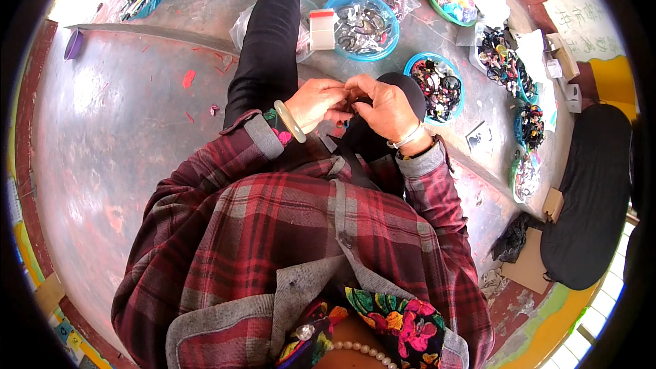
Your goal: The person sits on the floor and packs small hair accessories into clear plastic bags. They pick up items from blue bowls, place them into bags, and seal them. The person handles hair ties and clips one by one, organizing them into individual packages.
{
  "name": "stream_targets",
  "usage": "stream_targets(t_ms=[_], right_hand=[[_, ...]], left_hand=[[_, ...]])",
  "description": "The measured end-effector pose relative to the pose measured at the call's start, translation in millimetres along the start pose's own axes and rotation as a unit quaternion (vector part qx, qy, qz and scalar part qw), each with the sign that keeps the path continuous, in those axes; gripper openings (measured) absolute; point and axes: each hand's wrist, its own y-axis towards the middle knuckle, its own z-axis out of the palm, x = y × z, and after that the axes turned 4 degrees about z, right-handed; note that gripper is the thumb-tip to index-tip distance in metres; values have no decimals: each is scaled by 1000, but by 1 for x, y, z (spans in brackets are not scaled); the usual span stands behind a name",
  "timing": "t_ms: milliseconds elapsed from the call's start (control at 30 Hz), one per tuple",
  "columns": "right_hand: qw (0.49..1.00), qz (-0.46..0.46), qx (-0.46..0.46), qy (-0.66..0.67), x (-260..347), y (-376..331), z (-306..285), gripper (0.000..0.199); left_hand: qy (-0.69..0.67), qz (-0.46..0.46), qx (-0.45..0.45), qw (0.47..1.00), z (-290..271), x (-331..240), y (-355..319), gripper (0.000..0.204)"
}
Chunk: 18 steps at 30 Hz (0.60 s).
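Note:
My left hand (313, 104), with a pale bangle at the wrist, and my right hand (388, 111), wearing a silvery bracelet, meet above my lap. Both are closed, fingertips pinched together and touching one another. Whatever they pinch is hidden by the fingers. A tiny red and blue thing (344, 124) shows just beneath the fingertips; its kind is too small to make out. Beyond my right hand stands a round blue basket (460, 101) filled with dark, glossy small pieces. Farther away, a larger blue basket (396, 35) holds clear-wrapped small goods, with a red and white box (322, 29) against its left side.
Green-rimmed baskets (471, 23) and bags line the far side. More filled containers (514, 184) stand along the right, near a long black cushion (594, 198) and cardboard (529, 263). A purple bowl (73, 44) lies far left. Red scraps (188, 79) dot the grey floor.

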Motion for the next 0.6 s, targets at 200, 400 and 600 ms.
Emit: stream_targets(t_ms=[200,400,600], right_hand=[[996,-42,-29,-68,-3,-1,-5,26],[999,-25,-41,-12,-13,-3,-12,16],[995,19,-84,48,-8,-1,-8,9]], left_hand=[[-33,1,-23,999,-7,0,2,24],[-24,1,-11,1000,-11,-1,3,25],[-10,-2,-15,1000,-7,-1,2,27]])
